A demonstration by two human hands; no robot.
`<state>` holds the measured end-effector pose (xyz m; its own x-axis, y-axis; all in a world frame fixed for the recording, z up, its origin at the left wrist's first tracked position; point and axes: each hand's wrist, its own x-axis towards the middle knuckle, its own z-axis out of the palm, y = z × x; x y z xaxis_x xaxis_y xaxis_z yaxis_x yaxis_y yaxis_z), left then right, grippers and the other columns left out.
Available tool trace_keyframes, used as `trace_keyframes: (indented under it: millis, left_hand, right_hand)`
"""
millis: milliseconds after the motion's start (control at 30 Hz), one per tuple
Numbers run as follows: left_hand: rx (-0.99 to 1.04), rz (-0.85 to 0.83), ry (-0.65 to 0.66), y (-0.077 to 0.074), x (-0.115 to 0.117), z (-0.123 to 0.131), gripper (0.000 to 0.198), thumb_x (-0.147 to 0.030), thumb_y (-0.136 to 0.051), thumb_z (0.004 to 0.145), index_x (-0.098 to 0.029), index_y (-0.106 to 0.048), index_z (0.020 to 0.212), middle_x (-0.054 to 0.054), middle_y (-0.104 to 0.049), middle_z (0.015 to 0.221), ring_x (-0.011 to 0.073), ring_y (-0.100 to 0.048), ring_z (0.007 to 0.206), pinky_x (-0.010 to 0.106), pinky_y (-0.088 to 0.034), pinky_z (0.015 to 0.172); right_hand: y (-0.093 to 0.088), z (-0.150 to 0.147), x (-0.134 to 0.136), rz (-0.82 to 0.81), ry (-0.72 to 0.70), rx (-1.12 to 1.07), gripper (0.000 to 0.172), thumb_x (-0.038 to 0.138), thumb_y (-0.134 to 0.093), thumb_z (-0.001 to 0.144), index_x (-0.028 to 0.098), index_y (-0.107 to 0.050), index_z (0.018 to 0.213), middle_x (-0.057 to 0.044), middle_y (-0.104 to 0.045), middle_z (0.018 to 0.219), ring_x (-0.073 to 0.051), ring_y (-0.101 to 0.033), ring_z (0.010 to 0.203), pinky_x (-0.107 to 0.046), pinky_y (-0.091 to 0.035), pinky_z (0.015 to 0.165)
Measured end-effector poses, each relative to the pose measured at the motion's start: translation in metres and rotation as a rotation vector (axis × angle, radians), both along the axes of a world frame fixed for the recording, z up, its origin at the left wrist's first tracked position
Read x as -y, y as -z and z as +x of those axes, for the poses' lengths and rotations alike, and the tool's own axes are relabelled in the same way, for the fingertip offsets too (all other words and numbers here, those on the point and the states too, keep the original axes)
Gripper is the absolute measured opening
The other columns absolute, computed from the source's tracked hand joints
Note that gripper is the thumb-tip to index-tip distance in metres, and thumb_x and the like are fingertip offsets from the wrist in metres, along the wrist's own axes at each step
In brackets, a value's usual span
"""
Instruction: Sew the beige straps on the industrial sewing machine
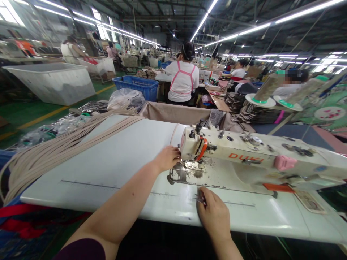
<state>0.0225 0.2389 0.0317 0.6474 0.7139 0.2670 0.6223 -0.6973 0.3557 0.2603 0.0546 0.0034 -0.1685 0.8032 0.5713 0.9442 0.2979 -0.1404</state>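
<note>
A white sewing machine (230,151) stands on the pale table (108,155). My left hand (168,158) is at the left side of its head, beside the presser foot (192,165). Its fingers are bent together and their tips are partly hidden, so what they pinch does not show. A thin beige strip (174,134) curves across the table just behind that hand. Near the front edge, my right hand (215,211) is closed on a small pair of thread snips (200,198), blades pointing left. A bundle of long beige strips (67,141) drapes over the table's left end.
Behind the table is a cloth-lined bin (176,112); farther back stand a blue basket (135,86) and a large white tub (51,81). Thread cones (268,88) rise at the right. A person in a white shirt (183,79) sits ahead, facing away.
</note>
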Motion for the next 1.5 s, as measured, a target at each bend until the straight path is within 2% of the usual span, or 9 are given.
trace_keyframes:
  millis: [200,333,467,733,967,1233,1333,1433,1500]
  left_hand:
    - [0.033,-0.138,-0.053,-0.006,0.004,-0.005,0.016,-0.028,-0.066,0.089,-0.025,-0.080,0.098,0.003,-0.075,0.106,0.0213,-0.067,0.105,0.033,-0.051,0.100]
    - [0.044,-0.224,-0.140,-0.008,0.019,-0.002,0.010,-0.025,-0.068,0.086,-0.022,-0.078,0.086,0.003,-0.073,0.098,0.0176,-0.068,0.086,0.028,-0.054,0.081]
    - [0.064,-0.285,-0.219,-0.007,0.040,0.002,0.008,-0.023,-0.069,0.087,-0.021,-0.076,0.087,0.002,-0.070,0.094,0.0145,-0.066,0.076,0.025,-0.052,0.070]
    - [0.087,-0.331,-0.316,-0.014,0.065,0.013,0.008,-0.015,-0.068,0.085,-0.020,-0.074,0.088,0.003,-0.066,0.095,0.0158,-0.065,0.081,0.029,-0.053,0.078]
    - [0.050,-0.383,-0.388,-0.011,0.096,0.040,0.010,-0.024,-0.066,0.087,-0.018,-0.070,0.094,0.008,-0.062,0.108,0.0166,-0.066,0.083,0.028,-0.055,0.078]
    - [-0.062,-0.378,-0.379,-0.021,0.110,0.055,0.035,-0.034,-0.060,0.090,-0.013,-0.063,0.117,0.018,-0.062,0.115,0.0313,-0.068,0.103,0.040,-0.052,0.093]
    - [-0.133,-0.384,-0.347,-0.011,0.118,0.055,0.036,-0.025,-0.052,0.092,-0.012,-0.059,0.125,0.017,-0.062,0.115,0.0288,-0.068,0.106,0.037,-0.052,0.094]
    - [-0.188,-0.361,-0.324,0.007,0.124,0.050,0.043,-0.013,-0.039,0.093,-0.011,-0.052,0.133,0.017,-0.061,0.122,0.0249,-0.069,0.106,0.035,-0.053,0.092]
    - [-0.178,-0.306,-0.273,0.019,0.125,0.044,0.049,-0.013,-0.040,0.091,-0.009,-0.046,0.140,0.018,-0.059,0.126,0.0254,-0.068,0.111,0.036,-0.053,0.096]
  right_hand:
    - [-0.002,-0.001,0.001,-0.010,0.001,-0.018,0.027,0.013,-0.050,0.084,0.021,-0.061,0.107,-0.004,-0.074,0.087,-0.021,-0.065,0.072,-0.031,-0.047,0.069]
    - [-0.001,0.000,0.002,-0.022,0.002,-0.030,0.027,0.014,-0.050,0.084,0.021,-0.061,0.108,-0.005,-0.073,0.087,-0.021,-0.064,0.072,-0.031,-0.047,0.069]
    - [0.001,0.000,0.003,-0.053,-0.005,-0.032,0.026,0.014,-0.051,0.086,0.021,-0.061,0.109,-0.004,-0.072,0.088,-0.021,-0.064,0.075,-0.031,-0.046,0.072]
    - [0.001,0.000,0.003,-0.081,-0.008,-0.039,0.027,0.011,-0.051,0.083,0.020,-0.060,0.107,-0.004,-0.072,0.089,-0.021,-0.062,0.076,-0.031,-0.044,0.072]
    - [-0.001,-0.002,0.004,-0.099,-0.004,-0.056,0.027,0.010,-0.050,0.081,0.021,-0.061,0.103,-0.003,-0.070,0.084,-0.020,-0.060,0.074,-0.031,-0.042,0.070]
    - [-0.003,-0.005,0.007,-0.102,0.002,-0.119,0.027,0.009,-0.049,0.080,0.021,-0.062,0.100,-0.003,-0.067,0.080,-0.019,-0.059,0.075,-0.029,-0.041,0.071]
    - [-0.002,-0.006,0.011,-0.121,0.034,-0.124,0.027,0.010,-0.051,0.078,0.021,-0.062,0.100,-0.003,-0.066,0.081,-0.019,-0.058,0.076,-0.029,-0.042,0.071]
    - [0.000,-0.008,0.012,-0.167,0.071,-0.107,0.024,0.013,-0.053,0.076,0.022,-0.062,0.097,-0.003,-0.065,0.080,-0.020,-0.058,0.076,-0.030,-0.044,0.070]
    - [0.002,-0.008,0.012,-0.185,0.084,-0.108,0.023,0.015,-0.055,0.076,0.022,-0.062,0.097,-0.003,-0.066,0.080,-0.021,-0.059,0.076,-0.030,-0.045,0.069]
